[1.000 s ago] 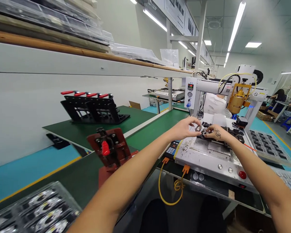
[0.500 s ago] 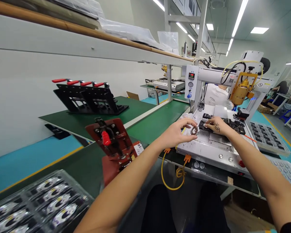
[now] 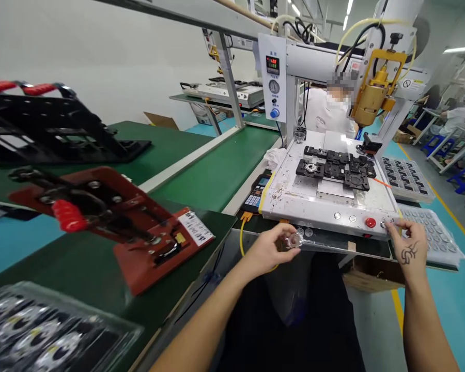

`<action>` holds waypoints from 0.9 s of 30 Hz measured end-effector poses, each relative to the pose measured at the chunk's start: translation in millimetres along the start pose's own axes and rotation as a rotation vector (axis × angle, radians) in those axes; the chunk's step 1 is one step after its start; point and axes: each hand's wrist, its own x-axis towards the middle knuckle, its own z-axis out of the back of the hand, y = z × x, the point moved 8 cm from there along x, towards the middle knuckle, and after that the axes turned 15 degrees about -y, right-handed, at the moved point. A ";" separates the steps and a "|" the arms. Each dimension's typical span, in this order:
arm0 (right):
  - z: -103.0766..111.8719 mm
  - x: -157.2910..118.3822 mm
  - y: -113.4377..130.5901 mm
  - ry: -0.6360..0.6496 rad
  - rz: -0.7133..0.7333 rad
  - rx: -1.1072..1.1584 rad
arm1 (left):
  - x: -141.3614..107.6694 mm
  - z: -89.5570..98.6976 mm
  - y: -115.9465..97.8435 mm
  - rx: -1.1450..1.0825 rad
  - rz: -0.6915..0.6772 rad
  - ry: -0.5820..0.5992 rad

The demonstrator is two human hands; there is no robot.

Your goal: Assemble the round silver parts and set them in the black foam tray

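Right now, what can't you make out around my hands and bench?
Head view:
Clear piece in left hand: partly hidden by the hand.
Button at right hand: fingers cover part; pressing unclear.
Lower-left tray: cut off by left and bottom edges.
Label on red fixture: writing too small.

The part [image 3: 296, 240], clear, shiny and round, is pinched at near centre; the button [image 3: 383, 225], silver and partly covered, sits to its right.
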 end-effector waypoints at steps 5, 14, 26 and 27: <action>-0.6 -14.9 19.1 -0.069 0.039 0.049 | 14.4 -64.7 29.3 0.174 -0.181 0.138; -41.9 -125.0 121.9 0.540 0.158 0.547 | -6.9 -65.1 53.6 0.149 -0.297 0.251; -121.6 -175.9 147.7 0.671 0.387 0.454 | -10.2 -63.3 52.4 0.120 -0.247 0.327; -120.5 -178.5 146.2 0.663 0.411 0.453 | -9.8 -63.1 52.3 0.121 -0.241 0.341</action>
